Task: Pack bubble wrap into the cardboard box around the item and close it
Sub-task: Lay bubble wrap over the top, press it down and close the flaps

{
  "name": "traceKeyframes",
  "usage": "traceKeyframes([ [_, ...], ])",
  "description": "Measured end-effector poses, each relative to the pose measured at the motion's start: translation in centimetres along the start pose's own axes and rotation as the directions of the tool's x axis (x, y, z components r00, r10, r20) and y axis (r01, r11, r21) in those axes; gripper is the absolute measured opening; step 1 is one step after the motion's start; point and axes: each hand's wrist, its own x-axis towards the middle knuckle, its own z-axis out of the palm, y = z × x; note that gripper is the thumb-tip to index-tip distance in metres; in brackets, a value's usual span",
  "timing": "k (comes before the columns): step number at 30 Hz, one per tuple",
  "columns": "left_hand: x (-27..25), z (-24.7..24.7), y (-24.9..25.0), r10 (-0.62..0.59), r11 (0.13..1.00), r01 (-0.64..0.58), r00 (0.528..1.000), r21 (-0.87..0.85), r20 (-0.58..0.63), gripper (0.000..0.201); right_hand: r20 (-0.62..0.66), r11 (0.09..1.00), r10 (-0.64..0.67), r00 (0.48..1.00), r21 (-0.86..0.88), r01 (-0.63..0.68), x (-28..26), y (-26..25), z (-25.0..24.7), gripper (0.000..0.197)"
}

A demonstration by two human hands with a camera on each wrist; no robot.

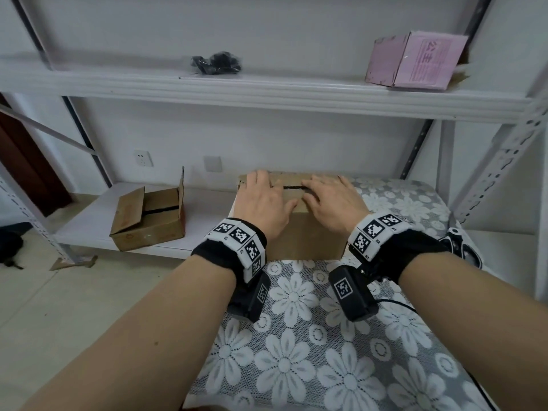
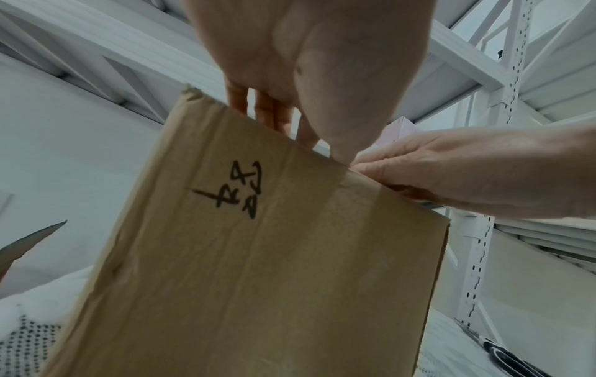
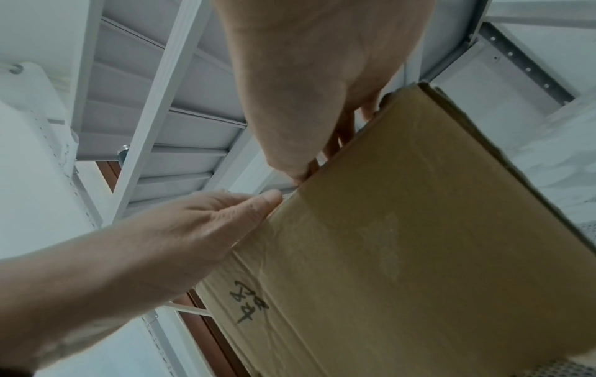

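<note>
I see white walls behind a white metal rack, a socket far left (low on the wall), pale floor tiles, and a dark door at left.

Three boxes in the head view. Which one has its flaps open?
The brown cardboard box on the low shelf, left of the hands. The box under both hands is closed flat; the pink box sits on the upper shelf.

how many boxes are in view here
3: the cardboard box on the flowered cloth under both hands, an open cardboard box on the low shelf to its left, a pink box on the upper shelf.
</note>
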Motion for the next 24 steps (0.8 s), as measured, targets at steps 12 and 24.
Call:
traceKeyframes([
  [12, 0.3, 0.3, -0.5, 0.086, 0.994, -0.07, 0.975, -0.083, 0.206, 0.087, -0.017, 1.0, 0.011, 1.0, 0.02, -0.01, -0.1, -0.4, -0.4, 0.034],
  [24, 1.2, 1.0, -1.1, 0.103, 0.994, -0.101, 0.99, -0.031, 0.092, 0.081, -0.123, 0.992, 0.07, 0.99, 0.111, -0.057, 0.4, -0.2, 1.1, 0.034],
])
